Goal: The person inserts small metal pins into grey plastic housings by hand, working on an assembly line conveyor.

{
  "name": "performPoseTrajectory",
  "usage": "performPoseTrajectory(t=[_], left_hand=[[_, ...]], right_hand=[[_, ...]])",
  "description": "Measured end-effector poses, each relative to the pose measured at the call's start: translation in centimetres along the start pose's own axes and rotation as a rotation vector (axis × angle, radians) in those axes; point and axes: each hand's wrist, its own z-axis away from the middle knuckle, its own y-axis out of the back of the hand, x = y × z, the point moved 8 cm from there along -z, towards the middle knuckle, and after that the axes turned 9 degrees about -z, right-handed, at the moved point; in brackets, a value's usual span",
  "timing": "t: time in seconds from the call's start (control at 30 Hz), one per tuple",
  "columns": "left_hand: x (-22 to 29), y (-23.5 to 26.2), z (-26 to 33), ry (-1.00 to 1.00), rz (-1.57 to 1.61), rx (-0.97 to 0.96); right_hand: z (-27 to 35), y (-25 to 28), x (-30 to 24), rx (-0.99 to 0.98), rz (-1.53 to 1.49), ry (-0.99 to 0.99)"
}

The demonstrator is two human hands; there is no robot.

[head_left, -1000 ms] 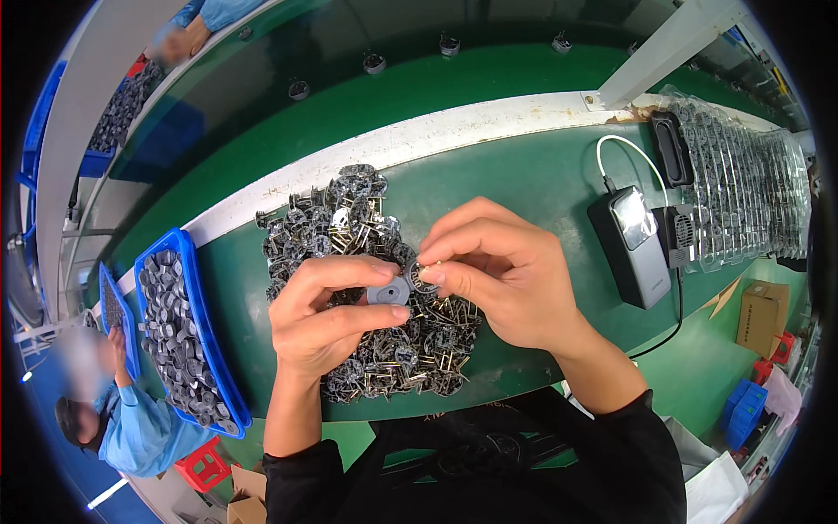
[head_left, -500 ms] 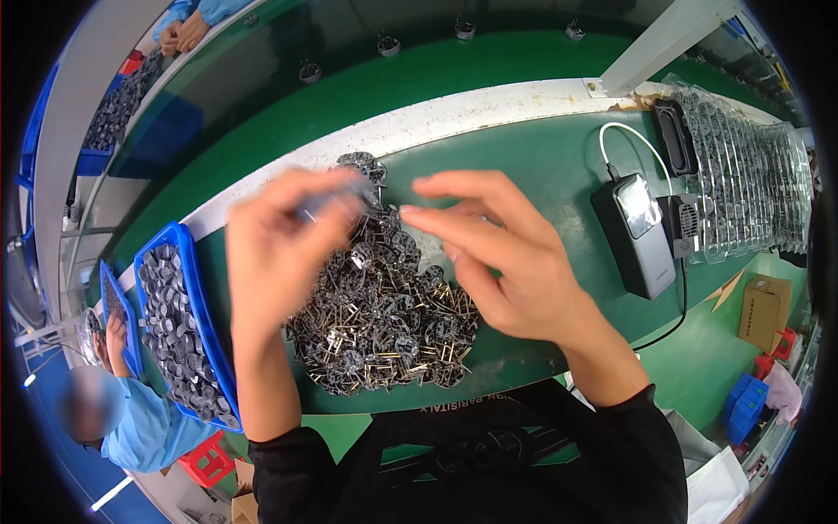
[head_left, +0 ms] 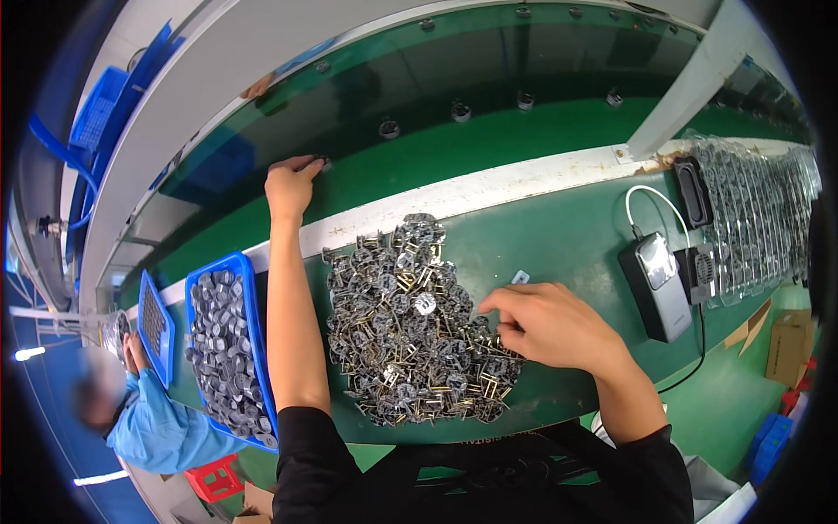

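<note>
Stretched out to the far left, my left hand [head_left: 291,189] is closed, pinching a small round dark part [head_left: 324,162] over the green conveyor belt [head_left: 375,170]. On the bench lies a heap of small round circuit parts with brass pins [head_left: 410,332]. At the heap's right edge is my right hand [head_left: 559,323], its index finger out and the others loosely bent, with no held thing visible. Just beyond its knuckles lies a small pale-blue piece [head_left: 520,278]. A blue bin [head_left: 250,349] full of grey round caps [head_left: 218,332] stands left of my left forearm.
Several round parts [head_left: 461,112] sit along the belt behind a white rail [head_left: 384,223]. To the right are a power bank [head_left: 655,293] with a white cable, a black tray [head_left: 693,192] and stacked clear plastic trays [head_left: 759,218]. At far left a blue-clad person [head_left: 161,428] handles a blue tray [head_left: 155,327].
My left hand has moved from above the heap to the belt with a small part. My right hand has lowered to the heap's right edge. The view has shifted.
</note>
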Motion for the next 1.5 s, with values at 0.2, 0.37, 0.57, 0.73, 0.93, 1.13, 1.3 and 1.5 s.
performPoseTrajectory(t=[0.2, 0.37, 0.57, 0.73, 0.93, 1.13, 1.3, 1.5], left_hand=[[1.3, 2.0, 5.2, -0.028, 0.441, -0.124], [7.2, 1.9, 13.6, -0.097, 0.698, -0.412], [10.7, 2.5, 20.7, -0.229, 0.894, -0.538], [11.8, 3.7, 23.1, -0.367, 0.599, -0.285], [12.9, 4.9, 24.2, -0.518, 0.419, -0.035], [13.2, 5.0, 25.2, -0.577, 0.345, 0.010], [12.5, 4.3, 25.5, -0.470, 0.564, -0.101], [12.5, 2.8, 23.6, -0.212, 1.147, -0.492]], right_hand=[[-0.2, 1.4, -0.5, 0.003, -0.084, 0.065], [-0.4, 2.5, -0.3, 0.124, -0.479, 0.023], [-0.9, 1.1, -0.5, 0.268, -0.760, 0.085], [-0.8, 1.5, -3.6, 0.500, -0.461, 0.329], [-0.9, 0.4, -5.3, 0.544, -0.390, 0.378], [-0.7, -0.6, -6.5, 0.530, -0.256, 0.439], [-0.6, -1.0, -6.4, 0.546, -0.249, 0.420], [-0.1, 1.2, -7.1, 0.555, -0.066, 0.619]])
